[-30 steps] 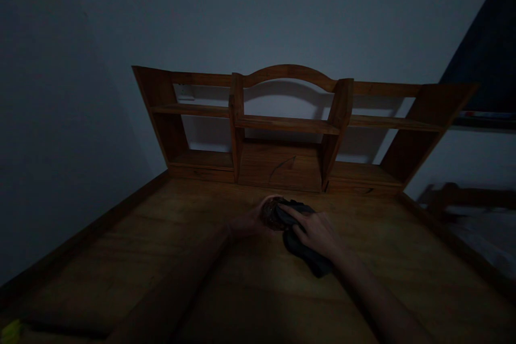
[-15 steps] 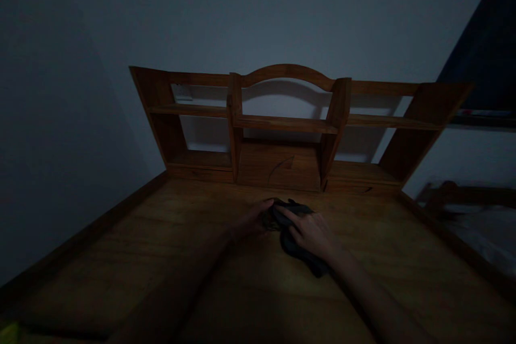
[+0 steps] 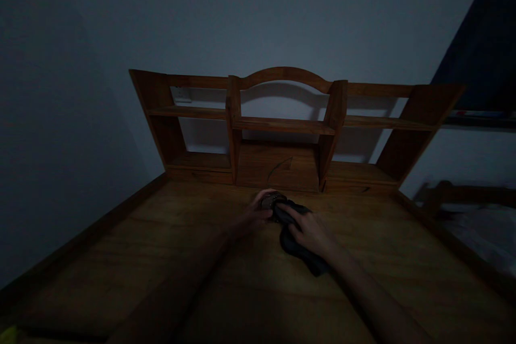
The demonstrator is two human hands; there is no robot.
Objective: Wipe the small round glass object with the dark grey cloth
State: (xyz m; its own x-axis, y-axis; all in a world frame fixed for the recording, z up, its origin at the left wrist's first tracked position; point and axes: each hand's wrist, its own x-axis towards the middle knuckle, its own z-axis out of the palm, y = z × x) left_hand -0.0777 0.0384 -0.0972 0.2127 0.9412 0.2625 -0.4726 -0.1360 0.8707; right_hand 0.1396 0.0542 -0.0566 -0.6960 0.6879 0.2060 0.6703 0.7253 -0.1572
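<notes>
Over the middle of the wooden desk top, my left hand is closed around a small rounded brownish object with a patterned or shiny side. The dim light hides its exact kind. My right hand grips a dark cloth, its fingers pressing the cloth against the near right side of that object. Part of the cloth hangs down below my right hand toward the desk.
A wooden shelf unit with several compartments stands along the back of the desk against the wall. A power socket shows behind its left part. At right are a dark curtain and a wooden rail.
My left hand has shifted its hold, its fingers now curving over the far side of the object, which appears turned and slightly higher. My right hand stays with the cloth nearly in place.
</notes>
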